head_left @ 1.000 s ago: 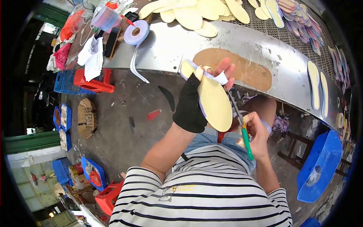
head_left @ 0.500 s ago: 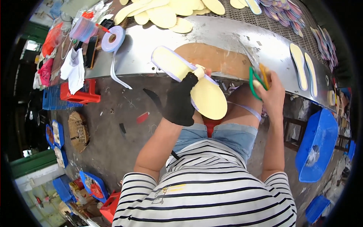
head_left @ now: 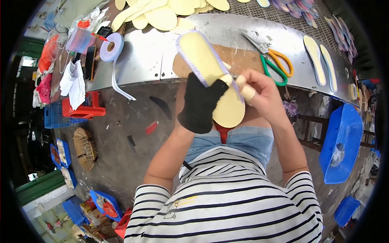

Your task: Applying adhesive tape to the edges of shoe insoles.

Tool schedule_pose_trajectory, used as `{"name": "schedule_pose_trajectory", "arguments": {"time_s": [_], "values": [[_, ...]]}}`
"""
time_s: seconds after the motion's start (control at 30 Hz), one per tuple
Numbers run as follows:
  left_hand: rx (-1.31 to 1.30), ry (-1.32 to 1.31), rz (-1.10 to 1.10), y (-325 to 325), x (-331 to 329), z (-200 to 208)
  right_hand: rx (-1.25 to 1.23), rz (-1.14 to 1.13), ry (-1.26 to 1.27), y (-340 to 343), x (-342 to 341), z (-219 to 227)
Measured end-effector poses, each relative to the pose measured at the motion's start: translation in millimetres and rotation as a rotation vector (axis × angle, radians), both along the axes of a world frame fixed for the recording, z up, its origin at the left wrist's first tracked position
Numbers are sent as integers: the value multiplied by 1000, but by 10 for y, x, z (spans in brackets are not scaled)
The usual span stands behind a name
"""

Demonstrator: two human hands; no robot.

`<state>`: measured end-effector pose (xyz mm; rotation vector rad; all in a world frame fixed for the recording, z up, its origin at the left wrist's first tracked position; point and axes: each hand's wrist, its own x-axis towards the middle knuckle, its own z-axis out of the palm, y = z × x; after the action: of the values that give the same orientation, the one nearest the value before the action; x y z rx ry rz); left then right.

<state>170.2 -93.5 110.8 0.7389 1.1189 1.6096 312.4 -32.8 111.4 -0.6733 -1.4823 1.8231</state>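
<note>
A pale yellow insole (head_left: 199, 52) edged with lilac binding tape is tilted over the bench's front edge and my lap. My left hand (head_left: 201, 103), in a black fingerless glove, is closed round its middle, the thumb on the upper face. On the insole's right edge, the fingers of my right hand (head_left: 259, 91) are pinched together at the lilac binding; some fingertips wear pale covers. Scissors (head_left: 270, 60) with one green and one orange handle lie on the bench, just beyond my right hand. Behind the insole is a brown cutting board (head_left: 243, 58), partly hidden.
On the metal bench (head_left: 142, 56), a lilac tape roll (head_left: 111, 47) trails its end over the front edge. Yellow insoles (head_left: 162, 17) are piled at the back; two edged insoles (head_left: 315, 60) lie at right. A red stool (head_left: 87, 104) and blue tub (head_left: 342, 146) stand below.
My right hand has put the scissors down on the bench and moved left to the insole's edge. The insole has turned more upright in my left hand. The lilac strip over my thigh no longer shows.
</note>
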Motion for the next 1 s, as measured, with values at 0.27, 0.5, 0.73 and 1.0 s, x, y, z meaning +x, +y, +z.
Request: {"name": "schedule_pose_trajectory", "arguments": {"time_s": [0.27, 0.5, 0.73, 1.0], "values": [[-14, -84, -9, -32, -71, -52, 141, 97, -138, 50, 206, -88], [-92, 164, -332, -123, 11, 86, 229, 148, -144, 433, -48, 374], [184, 529, -27, -123, -13, -95, 323, -31, -203, 241, -107, 189], [86, 530, 104, -11, -17, -18, 131, 13, -152, 49, -68, 11]]}}
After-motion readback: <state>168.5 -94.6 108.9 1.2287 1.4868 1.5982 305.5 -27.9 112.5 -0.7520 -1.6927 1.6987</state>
